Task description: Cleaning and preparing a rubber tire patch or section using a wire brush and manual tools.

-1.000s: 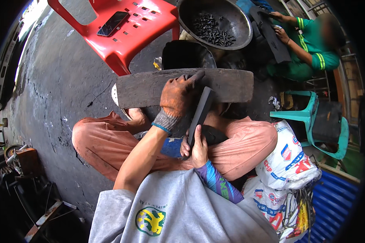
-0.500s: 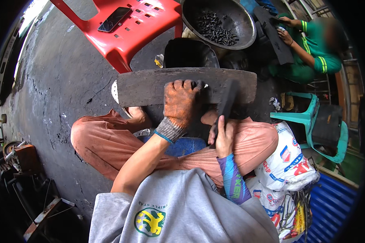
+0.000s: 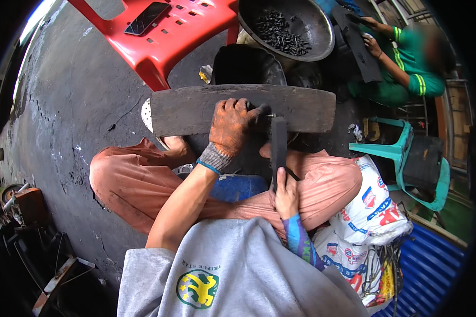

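A smartphone (image 3: 147, 19) lies face up on the slatted seat of a red plastic armchair (image 3: 188, 45) at upper left, above a dark, stained concrete floor (image 3: 63, 137). Right of it, a person sits with knees spread, the left hand (image 3: 230, 124), in an orange-coated work glove with a gray knit cuff, curled closed on a worn wooden board (image 3: 301, 108) that spans the space before the legs. A small pale tip (image 3: 271, 115) shows just past the glove's thumb; whether the fingers pinch it cannot be told. Beyond the board stands a black bucket (image 3: 248, 66). The bare right hand (image 3: 287, 195), below a purple-and-blue arm sleeve (image 3: 300, 240), grips a flat black bar (image 3: 278, 145), its upper end overlapping the board's near edge in view; contact cannot be told. Farther right, a metal basin (image 3: 320, 34) holds small black pieces (image 3: 283, 36), printed white sacks (image 3: 373, 198) sit beside the knee, and a teal plastic chair (image 3: 402, 145) stands below a co-worker in green (image 3: 420, 63), who holds a dark slab (image 3: 362, 55).
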A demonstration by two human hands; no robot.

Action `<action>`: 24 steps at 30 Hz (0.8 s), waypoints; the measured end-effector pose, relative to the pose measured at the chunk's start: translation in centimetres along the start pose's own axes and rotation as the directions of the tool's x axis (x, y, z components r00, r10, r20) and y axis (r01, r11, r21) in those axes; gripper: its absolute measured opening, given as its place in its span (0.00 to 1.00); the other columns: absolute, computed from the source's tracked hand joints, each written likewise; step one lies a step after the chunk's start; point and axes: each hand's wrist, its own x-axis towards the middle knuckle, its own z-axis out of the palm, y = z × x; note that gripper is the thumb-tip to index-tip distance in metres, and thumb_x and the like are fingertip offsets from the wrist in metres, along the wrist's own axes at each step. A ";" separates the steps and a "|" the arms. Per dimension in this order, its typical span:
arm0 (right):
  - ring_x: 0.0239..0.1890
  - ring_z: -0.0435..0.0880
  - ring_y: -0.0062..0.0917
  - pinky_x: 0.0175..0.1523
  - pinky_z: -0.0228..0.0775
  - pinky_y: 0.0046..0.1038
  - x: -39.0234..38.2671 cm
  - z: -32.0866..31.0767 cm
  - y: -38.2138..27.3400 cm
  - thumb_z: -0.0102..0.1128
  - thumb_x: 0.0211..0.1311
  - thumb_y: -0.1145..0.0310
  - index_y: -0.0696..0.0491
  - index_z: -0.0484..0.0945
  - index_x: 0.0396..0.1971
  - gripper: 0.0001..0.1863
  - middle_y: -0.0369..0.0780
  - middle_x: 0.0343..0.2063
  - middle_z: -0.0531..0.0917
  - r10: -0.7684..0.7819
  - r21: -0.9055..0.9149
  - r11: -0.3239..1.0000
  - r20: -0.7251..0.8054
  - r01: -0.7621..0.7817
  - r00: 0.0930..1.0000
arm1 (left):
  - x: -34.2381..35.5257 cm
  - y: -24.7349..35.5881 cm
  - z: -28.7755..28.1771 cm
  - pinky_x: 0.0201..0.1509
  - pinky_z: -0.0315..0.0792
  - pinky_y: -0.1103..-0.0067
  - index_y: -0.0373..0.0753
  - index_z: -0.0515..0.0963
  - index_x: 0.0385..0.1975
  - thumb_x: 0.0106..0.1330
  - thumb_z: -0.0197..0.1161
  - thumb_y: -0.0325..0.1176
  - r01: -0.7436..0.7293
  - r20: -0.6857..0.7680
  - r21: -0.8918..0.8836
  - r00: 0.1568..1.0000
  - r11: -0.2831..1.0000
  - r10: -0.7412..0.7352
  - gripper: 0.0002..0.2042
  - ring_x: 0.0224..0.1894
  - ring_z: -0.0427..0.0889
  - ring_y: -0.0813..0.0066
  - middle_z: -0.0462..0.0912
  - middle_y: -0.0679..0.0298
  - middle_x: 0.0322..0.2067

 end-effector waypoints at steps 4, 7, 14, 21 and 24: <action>0.14 0.69 0.17 0.20 0.61 0.22 1.6 0.0 -5.9 0.48 0.77 0.46 0.58 0.76 0.47 0.26 0.35 0.19 0.73 -0.067 0.112 0.991 -0.032 0.071 0.997 | 0.2 0.0 -0.4 0.54 0.71 0.65 0.61 0.83 0.53 0.62 0.61 0.37 -0.015 -0.023 -0.016 1.000 1.000 0.015 0.19 0.47 0.79 0.60 0.80 0.61 0.42; 0.09 0.68 0.19 0.15 0.60 0.22 4.7 1.7 -6.8 0.49 0.76 0.44 0.56 0.70 0.33 0.26 0.36 0.15 0.72 -0.035 0.166 0.985 -0.092 0.050 0.995 | 0.8 0.4 -1.3 0.52 0.71 0.65 0.61 0.83 0.53 0.62 0.62 0.37 -0.010 0.005 0.004 1.000 1.000 0.010 0.18 0.47 0.80 0.61 0.80 0.62 0.42; 0.09 0.65 0.15 0.15 0.56 0.21 0.1 0.2 0.1 0.45 0.77 0.42 0.57 0.77 0.37 0.30 0.32 0.12 0.66 0.033 0.118 0.993 -0.069 -0.025 0.997 | 0.7 -0.5 -1.4 0.57 0.69 0.62 0.60 0.81 0.56 0.61 0.63 0.36 0.006 0.076 -0.150 0.997 0.989 0.006 0.21 0.50 0.79 0.58 0.81 0.61 0.46; 0.08 0.65 0.16 0.13 0.58 0.21 4.3 1.1 -4.5 0.44 0.75 0.37 0.54 0.68 0.26 0.32 0.33 0.10 0.66 -0.027 0.207 0.978 0.013 0.023 1.000 | -1.1 -0.8 -1.7 0.58 0.68 0.61 0.59 0.81 0.56 0.60 0.66 0.35 -0.039 -0.011 -0.106 0.999 0.994 0.038 0.22 0.50 0.79 0.60 0.83 0.66 0.47; 0.09 0.66 0.16 0.13 0.58 0.21 5.1 1.1 -4.7 0.44 0.75 0.37 0.54 0.69 0.26 0.32 0.34 0.11 0.67 -0.023 0.240 0.971 0.022 0.017 0.999 | -0.5 -0.6 -1.8 0.58 0.68 0.61 0.59 0.81 0.56 0.59 0.67 0.35 0.005 -0.014 -0.121 1.000 0.993 -0.007 0.23 0.51 0.79 0.61 0.83 0.67 0.46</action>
